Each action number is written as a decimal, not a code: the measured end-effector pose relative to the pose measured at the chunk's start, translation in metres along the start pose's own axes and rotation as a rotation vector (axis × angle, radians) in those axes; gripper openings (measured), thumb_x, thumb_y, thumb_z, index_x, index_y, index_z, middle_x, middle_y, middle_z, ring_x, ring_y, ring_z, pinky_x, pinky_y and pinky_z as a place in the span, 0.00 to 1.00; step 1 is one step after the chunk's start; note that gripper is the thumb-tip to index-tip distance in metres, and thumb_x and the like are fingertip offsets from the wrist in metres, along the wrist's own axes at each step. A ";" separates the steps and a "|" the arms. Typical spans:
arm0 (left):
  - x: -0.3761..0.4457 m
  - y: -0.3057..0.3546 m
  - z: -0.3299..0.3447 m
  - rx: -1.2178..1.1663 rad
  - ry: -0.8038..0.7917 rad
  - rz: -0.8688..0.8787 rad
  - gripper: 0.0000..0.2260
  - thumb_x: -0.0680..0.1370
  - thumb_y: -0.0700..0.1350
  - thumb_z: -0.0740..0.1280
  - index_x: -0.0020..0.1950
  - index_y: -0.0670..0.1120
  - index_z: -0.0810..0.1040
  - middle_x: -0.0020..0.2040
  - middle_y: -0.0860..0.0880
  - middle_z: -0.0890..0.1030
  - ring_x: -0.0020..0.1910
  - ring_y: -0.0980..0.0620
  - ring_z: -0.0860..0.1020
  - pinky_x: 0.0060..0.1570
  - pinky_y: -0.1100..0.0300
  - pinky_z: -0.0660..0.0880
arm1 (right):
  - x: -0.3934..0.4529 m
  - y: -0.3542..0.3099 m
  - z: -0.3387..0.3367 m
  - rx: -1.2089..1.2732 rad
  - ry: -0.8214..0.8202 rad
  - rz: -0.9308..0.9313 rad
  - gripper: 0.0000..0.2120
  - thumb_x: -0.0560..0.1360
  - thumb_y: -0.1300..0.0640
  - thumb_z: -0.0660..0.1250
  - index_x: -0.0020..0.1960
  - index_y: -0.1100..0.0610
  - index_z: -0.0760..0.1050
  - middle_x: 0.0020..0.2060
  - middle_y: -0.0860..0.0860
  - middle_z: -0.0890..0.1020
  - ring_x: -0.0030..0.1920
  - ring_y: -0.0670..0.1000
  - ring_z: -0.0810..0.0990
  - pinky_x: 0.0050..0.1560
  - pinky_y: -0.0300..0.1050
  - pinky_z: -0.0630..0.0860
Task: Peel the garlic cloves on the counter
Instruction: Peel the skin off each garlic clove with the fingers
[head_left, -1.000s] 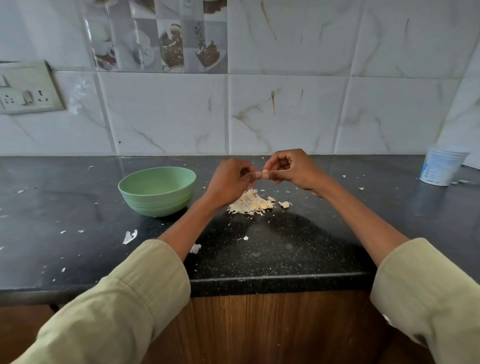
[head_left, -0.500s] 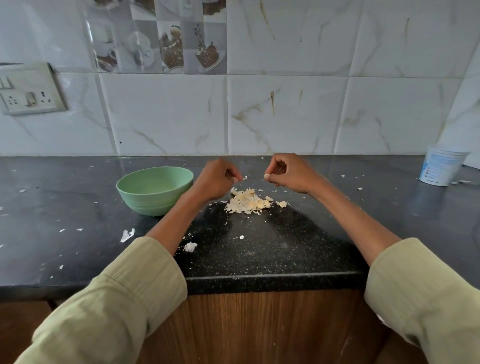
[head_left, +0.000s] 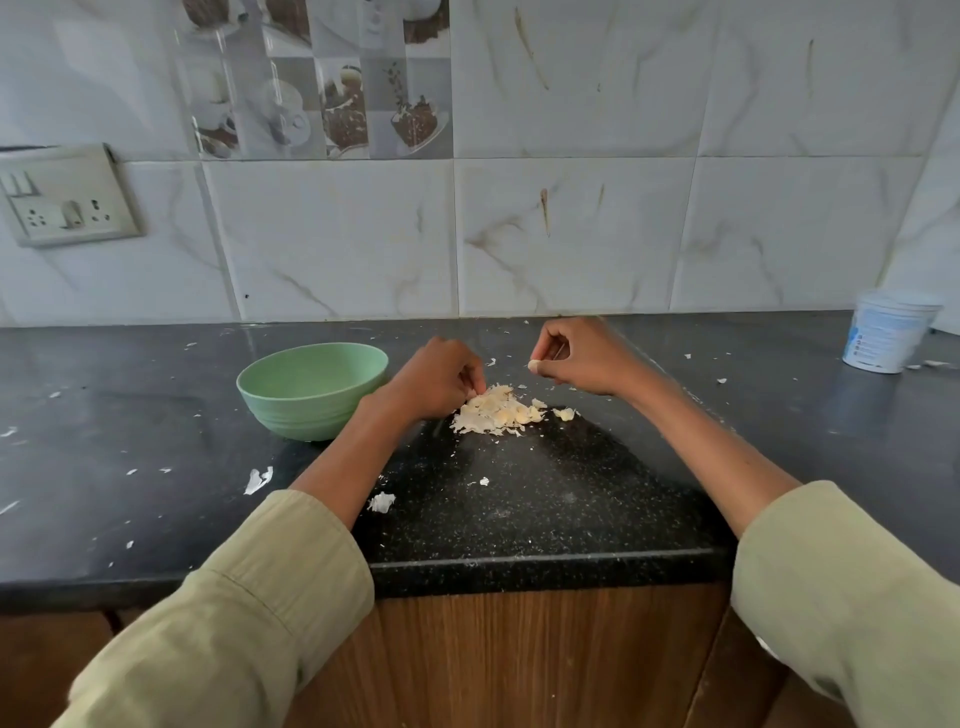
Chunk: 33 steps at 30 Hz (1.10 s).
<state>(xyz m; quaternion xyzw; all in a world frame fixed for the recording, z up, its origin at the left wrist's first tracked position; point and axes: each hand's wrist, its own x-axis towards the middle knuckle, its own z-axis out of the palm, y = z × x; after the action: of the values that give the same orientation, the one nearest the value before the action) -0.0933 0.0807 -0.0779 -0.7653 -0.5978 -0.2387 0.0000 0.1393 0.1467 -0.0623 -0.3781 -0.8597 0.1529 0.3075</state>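
one garlic clove (head_left: 534, 365) sits pinched in the right hand (head_left: 582, 358), held clear of the counter (head_left: 156, 415), likely freshly skinned. the left hand (head_left: 436, 382), fingers curled, dips into the single peel pile (head_left: 498, 410) at its 3 o'clock, probably dropping skin. one green bowl (head_left: 311, 387) waits at 9 o'clock.

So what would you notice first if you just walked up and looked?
Probably the pale pile of garlic skins in the middle of the black counter, with the left hand reaching down into its edge. Next, the right hand just above and to the right, pinching a small clove. Then the green bowl left of the pile.
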 end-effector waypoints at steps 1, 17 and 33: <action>0.000 0.000 0.000 -0.002 0.004 -0.003 0.12 0.76 0.29 0.69 0.47 0.44 0.87 0.43 0.52 0.86 0.45 0.54 0.84 0.53 0.59 0.81 | 0.000 0.000 0.000 -0.002 -0.005 0.000 0.05 0.76 0.59 0.77 0.48 0.59 0.82 0.41 0.49 0.86 0.34 0.38 0.82 0.38 0.33 0.78; 0.003 0.009 -0.003 -0.301 0.154 -0.101 0.13 0.86 0.36 0.56 0.55 0.37 0.81 0.42 0.58 0.79 0.38 0.51 0.75 0.34 0.67 0.69 | -0.001 -0.001 -0.001 -0.032 -0.026 0.000 0.05 0.78 0.56 0.75 0.51 0.57 0.82 0.42 0.47 0.85 0.33 0.34 0.80 0.36 0.26 0.74; -0.006 0.020 -0.014 -0.383 0.178 0.001 0.06 0.82 0.38 0.69 0.54 0.48 0.84 0.49 0.51 0.82 0.46 0.59 0.78 0.45 0.71 0.72 | 0.004 0.002 -0.001 0.137 -0.056 0.022 0.07 0.76 0.61 0.77 0.50 0.61 0.81 0.43 0.54 0.87 0.40 0.48 0.85 0.47 0.48 0.84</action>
<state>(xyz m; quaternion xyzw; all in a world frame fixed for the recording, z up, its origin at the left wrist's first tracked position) -0.0808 0.0656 -0.0617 -0.7274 -0.5390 -0.4144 -0.0925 0.1388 0.1507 -0.0612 -0.3612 -0.8513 0.2252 0.3067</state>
